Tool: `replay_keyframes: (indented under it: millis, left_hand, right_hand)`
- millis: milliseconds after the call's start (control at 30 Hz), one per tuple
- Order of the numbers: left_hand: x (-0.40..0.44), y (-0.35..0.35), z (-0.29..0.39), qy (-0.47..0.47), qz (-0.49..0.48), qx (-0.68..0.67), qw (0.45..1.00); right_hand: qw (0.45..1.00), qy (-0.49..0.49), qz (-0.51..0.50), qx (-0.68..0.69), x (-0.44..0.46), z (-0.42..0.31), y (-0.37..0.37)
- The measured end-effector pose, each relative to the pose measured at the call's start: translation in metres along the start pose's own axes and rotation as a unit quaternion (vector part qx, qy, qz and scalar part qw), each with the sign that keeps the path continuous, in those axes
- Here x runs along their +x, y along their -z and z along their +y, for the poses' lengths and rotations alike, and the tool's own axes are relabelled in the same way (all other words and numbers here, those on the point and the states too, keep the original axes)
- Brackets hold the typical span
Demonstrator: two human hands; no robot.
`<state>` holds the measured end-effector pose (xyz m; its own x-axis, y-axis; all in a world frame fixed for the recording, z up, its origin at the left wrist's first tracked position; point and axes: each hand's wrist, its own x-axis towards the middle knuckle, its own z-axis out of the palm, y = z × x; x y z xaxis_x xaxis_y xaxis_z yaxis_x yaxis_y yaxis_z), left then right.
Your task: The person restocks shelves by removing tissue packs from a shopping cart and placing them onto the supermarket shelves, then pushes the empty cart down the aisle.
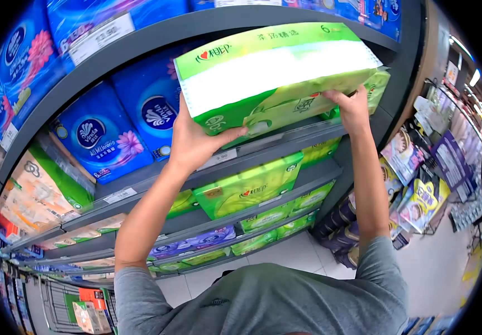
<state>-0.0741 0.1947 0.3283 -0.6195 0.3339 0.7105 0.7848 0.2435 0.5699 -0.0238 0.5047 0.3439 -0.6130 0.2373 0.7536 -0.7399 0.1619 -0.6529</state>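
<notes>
Both my hands hold a green and white pack of tissues point(285, 92), tilted in front of the upper shelf. My left hand point(196, 139) grips its left end, thumb along the front face and fingers hidden behind it. At the right end my right hand point(351, 109) has its thumb on the front face; its other fingers are mostly hidden. Behind the pack's right end, another green pack point(376, 92) shows. Blue tissue packs point(157, 111) stand on the shelf left of my left hand.
Just above the held pack runs a curved grey shelf edge point(165, 27). Lower shelves carry more green packs point(252, 187) and purple packs point(196, 239). Hanging bagged goods point(419, 178) are on the right. A wire shopping cart point(56, 301) with boxes stands at lower left.
</notes>
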Motion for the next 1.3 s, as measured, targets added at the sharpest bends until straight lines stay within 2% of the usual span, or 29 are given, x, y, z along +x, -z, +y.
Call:
replay_keyframes:
  millis: [267, 333, 500, 567, 600, 667, 733, 833, 900, 1000, 1033, 1067, 1167, 1233, 1300]
  left_hand:
    - [0.018, -0.05, -0.005, 0.079, -0.015, 0.005, 0.997]
    - [0.019, -0.058, -0.004, 0.11, -0.019, -0.03, 0.993]
    - [0.016, -0.064, -0.017, 0.156, -0.008, -0.006, 0.988]
    - [0.016, -0.071, -0.02, 0.183, -0.001, -0.024, 0.983]
    - [0.017, -0.075, -0.022, 0.182, 0.003, -0.024, 0.983]
    - [0.016, -0.084, -0.026, 0.208, 0.034, -0.072, 0.975]
    - [0.02, -0.09, -0.022, 0.22, 0.032, -0.075, 0.972]
    - [0.024, -0.094, -0.019, 0.247, 0.014, -0.091, 0.965]
    - [0.024, -0.094, -0.014, 0.262, 0.005, -0.101, 0.96]
    - [0.022, -0.09, -0.009, 0.267, -0.029, -0.061, 0.961]
    - [0.021, -0.088, -0.01, 0.253, -0.019, -0.042, 0.966]
    - [0.021, -0.087, -0.011, 0.239, -0.009, -0.023, 0.971]
    - [0.034, -0.071, 0.021, 0.087, 0.102, 0.064, 0.989]
    - [0.051, -0.065, 0.035, 0.015, 0.159, 0.077, 0.984]
    - [0.065, -0.068, 0.049, -0.018, 0.179, 0.04, 0.983]
  right_hand:
    - [0.996, -0.068, -0.002, 0.057, -0.001, 0.075, 0.032]
    - [0.996, -0.069, 0.001, 0.055, -0.003, 0.077, 0.034]
    - [0.998, -0.068, -0.015, 0.009, 0.0, 0.079, 0.031]
    - [0.998, -0.013, 0.043, -0.037, -0.001, 0.085, 0.025]
    - [0.998, -0.01, 0.04, -0.036, -0.002, 0.091, 0.022]
    - [0.991, 0.086, 0.096, -0.044, -0.007, 0.105, 0.015]
    - [0.992, 0.081, 0.087, -0.046, -0.014, 0.111, 0.013]
    - [0.981, 0.116, 0.136, -0.078, -0.02, 0.121, 0.01]
    - [0.971, 0.121, 0.148, -0.143, -0.021, 0.124, 0.01]
    - [0.974, 0.118, 0.135, -0.135, -0.024, 0.119, 0.011]
    - [0.975, 0.119, 0.133, -0.135, -0.024, 0.114, 0.014]
    - [0.97, 0.165, 0.127, -0.122, -0.022, 0.106, 0.02]
    - [0.935, 0.298, 0.147, -0.125, -0.004, 0.074, 0.047]
    - [0.903, 0.371, 0.188, -0.107, 0.011, 0.053, 0.059]
    - [0.89, 0.401, 0.192, -0.102, 0.026, 0.045, 0.066]
